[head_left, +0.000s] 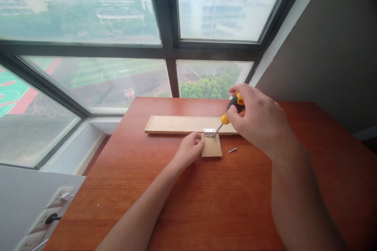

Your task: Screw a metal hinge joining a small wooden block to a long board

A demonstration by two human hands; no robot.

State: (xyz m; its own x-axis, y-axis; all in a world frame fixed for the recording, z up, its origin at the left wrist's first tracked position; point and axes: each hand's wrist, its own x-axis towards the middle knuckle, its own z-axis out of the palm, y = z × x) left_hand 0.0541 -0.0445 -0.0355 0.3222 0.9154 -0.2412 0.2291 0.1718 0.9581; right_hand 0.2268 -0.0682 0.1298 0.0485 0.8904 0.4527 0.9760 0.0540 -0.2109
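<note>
On the reddish worktop (224, 204), your left hand (188, 150) held the small board (212, 149); your right hand (259, 119) gripped the screwdriver (225, 119) by the metal bracket (209, 132).

one screwdriver (232, 104), one screw (232, 150), one hinge (209, 132)

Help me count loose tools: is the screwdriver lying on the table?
No, the right hand holds the screwdriver, which slants down toward the metal bracket.

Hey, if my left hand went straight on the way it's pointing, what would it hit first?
Most likely the small wooden piece: your left hand's fingertips are right at its left edge, though actual contact is hard to judge.
</note>
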